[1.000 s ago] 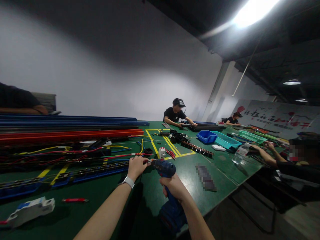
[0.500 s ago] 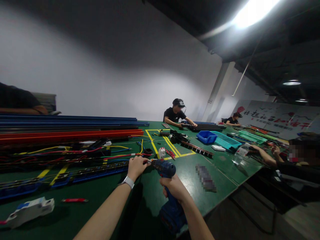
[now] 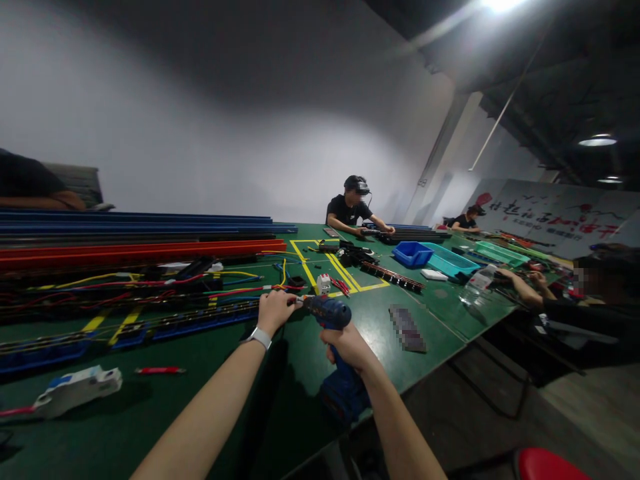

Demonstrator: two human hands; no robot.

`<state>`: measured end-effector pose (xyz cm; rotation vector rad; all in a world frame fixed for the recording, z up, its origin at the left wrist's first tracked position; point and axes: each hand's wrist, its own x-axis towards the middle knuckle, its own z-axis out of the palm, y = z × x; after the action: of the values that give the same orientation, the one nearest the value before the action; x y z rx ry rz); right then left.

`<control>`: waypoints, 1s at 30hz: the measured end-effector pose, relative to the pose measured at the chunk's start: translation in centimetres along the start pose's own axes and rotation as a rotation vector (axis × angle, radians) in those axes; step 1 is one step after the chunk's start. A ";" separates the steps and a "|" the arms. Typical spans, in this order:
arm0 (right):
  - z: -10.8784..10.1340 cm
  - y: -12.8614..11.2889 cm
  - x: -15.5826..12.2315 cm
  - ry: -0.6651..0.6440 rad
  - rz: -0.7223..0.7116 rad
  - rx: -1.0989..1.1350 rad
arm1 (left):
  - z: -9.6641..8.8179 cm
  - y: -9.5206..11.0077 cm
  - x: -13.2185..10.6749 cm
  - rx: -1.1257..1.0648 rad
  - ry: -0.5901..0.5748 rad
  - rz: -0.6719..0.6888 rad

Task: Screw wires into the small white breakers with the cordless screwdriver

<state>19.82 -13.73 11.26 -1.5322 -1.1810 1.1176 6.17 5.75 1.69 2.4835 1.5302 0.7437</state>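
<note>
Gripping the blue drill by its handle, your right hand points it at your left hand, whose fingers bunch by its tip; what they hold, I cannot tell. The drill is over the green table, near a white block.

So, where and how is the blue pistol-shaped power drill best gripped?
The blue power drill is probably best gripped by its narrow handle, coming from the right, as the bare right hand does. The handle runs between the rounded body and the wider base, so it can be wrapped around. The front end points left, toward the bare left hand, so that side seems worse.
</note>
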 end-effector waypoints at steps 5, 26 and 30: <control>0.0 0.1 0.1 -0.008 0.019 -0.003 | 0.2 -0.1 0.1 0.005 -0.020 -0.005; 0.0 0.2 0.1 -0.009 0.045 -0.005 | 0.6 -0.5 0.2 -0.005 -0.009 0.013; 0.1 -0.1 -0.1 0.002 0.056 -0.023 | 0.5 -0.5 0.2 -0.014 -0.019 0.004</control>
<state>19.67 -13.80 11.37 -1.5918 -1.1594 1.1431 6.07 6.20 1.19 2.4770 1.5088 0.7271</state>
